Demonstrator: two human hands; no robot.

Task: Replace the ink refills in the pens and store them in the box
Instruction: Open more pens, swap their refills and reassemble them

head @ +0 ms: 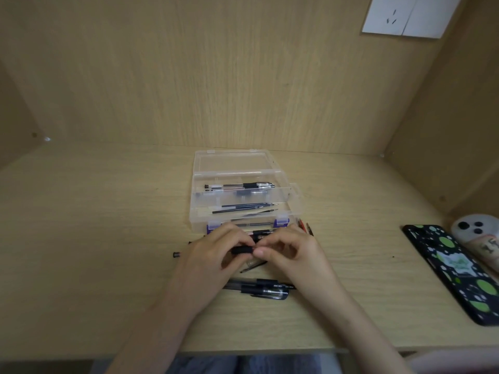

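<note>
A clear plastic box with purple latches stands open in the middle of the desk. Its far tray holds assembled pens; the near tray holds loose dark refills. Just in front of the box my left hand grips a pen by its black rubber grip. My right hand pinches the same pen's end right beside the grip. Two capped pens lie on the desk below my hands. A loose refill lies under my fingers.
A small black pen part lies left of my left hand, and red-tipped pieces lie right of the box. A phone in a black and green case and another phone lie at the far right. Wooden walls enclose the desk.
</note>
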